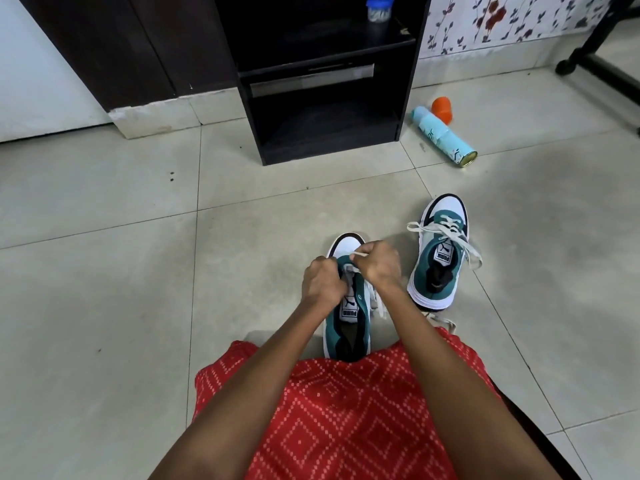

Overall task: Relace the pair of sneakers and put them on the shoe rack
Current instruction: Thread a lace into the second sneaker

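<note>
A teal and white sneaker (348, 336) stands on the tiled floor right in front of my lap, toe pointing away. My left hand (322, 282) grips the shoe's left eyelet edge near the tongue. My right hand (379, 263) pinches the white lace (358, 253) and holds it over the toe end. A loose lace end trails off the shoe's right side. The second sneaker (438, 252) stands to the right, its lace tied in a loose bow. The black shoe rack (325, 81) stands ahead with open shelves.
A light blue spray can (445, 136) lies on the floor right of the rack, with an orange cap (442, 109) behind it. A blue-lidded jar (380, 8) sits on the rack's upper shelf. A chair base (602, 67) is at far right.
</note>
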